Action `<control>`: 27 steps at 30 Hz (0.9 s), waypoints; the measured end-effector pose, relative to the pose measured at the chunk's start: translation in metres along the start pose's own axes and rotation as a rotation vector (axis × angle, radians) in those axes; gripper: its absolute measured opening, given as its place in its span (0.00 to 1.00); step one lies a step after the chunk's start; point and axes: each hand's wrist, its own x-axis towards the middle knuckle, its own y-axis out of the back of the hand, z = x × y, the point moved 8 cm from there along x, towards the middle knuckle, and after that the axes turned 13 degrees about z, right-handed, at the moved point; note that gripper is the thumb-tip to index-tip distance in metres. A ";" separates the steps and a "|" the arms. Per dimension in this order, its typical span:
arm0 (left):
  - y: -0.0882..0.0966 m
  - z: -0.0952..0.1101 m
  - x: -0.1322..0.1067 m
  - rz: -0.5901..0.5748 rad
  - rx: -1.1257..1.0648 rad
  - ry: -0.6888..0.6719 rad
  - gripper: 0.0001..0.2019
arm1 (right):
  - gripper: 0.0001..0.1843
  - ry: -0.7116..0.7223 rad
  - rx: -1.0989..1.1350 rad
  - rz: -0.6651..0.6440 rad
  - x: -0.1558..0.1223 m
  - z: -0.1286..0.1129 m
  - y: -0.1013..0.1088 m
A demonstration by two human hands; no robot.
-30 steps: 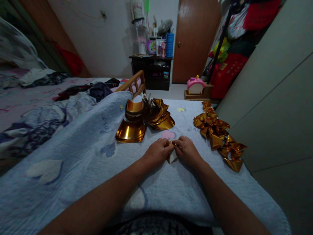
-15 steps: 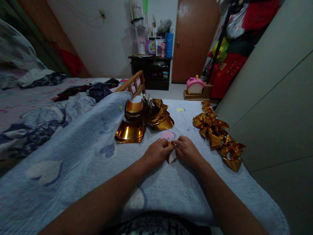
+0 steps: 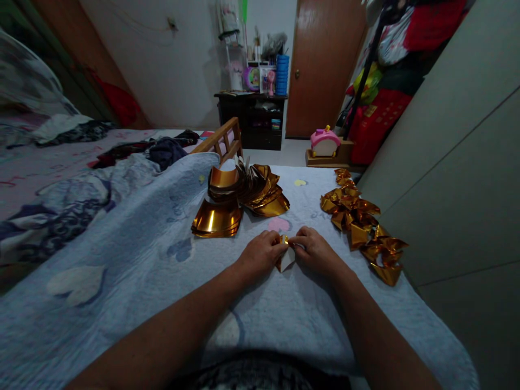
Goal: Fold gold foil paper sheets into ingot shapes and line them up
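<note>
Two hands meet low over the blue quilt that covers the bed. The left hand and the right hand come together fingertip to fingertip, both pinched on a small gold paper piece. Its pale underside hangs down between them and touches the quilt, or very nearly does. The forearms run in from the near edge on either side.

Just beyond the left hand lies a flat stack of gold sheets, with its edges curling up. Behind that sits a fanned heap of gold sheets, touching the stack. Off to the right, well apart from the hands, a row of folded gold shapes trails along the quilt's edge beside a pale wardrobe panel.

Farther back a wooden bed rail rises past the quilt. A pink toy house stands on the floor, a dark cabinet sits against the wall, and a brown door is next to it.
</note>
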 end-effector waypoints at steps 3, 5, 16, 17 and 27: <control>-0.001 -0.001 0.000 -0.012 -0.016 0.025 0.14 | 0.17 0.006 0.026 -0.004 -0.002 0.003 0.004; -0.002 -0.002 0.000 -0.025 -0.024 0.042 0.13 | 0.18 0.010 0.043 -0.013 -0.002 0.003 0.007; -0.001 -0.001 0.000 -0.026 -0.019 0.036 0.13 | 0.13 -0.003 0.140 -0.064 -0.002 0.001 0.021; 0.000 -0.001 0.001 -0.023 -0.025 0.034 0.13 | 0.13 -0.008 0.151 -0.065 -0.002 0.002 0.021; -0.001 0.000 0.001 0.005 -0.029 -0.003 0.13 | 0.20 -0.018 0.100 0.029 -0.002 0.009 0.007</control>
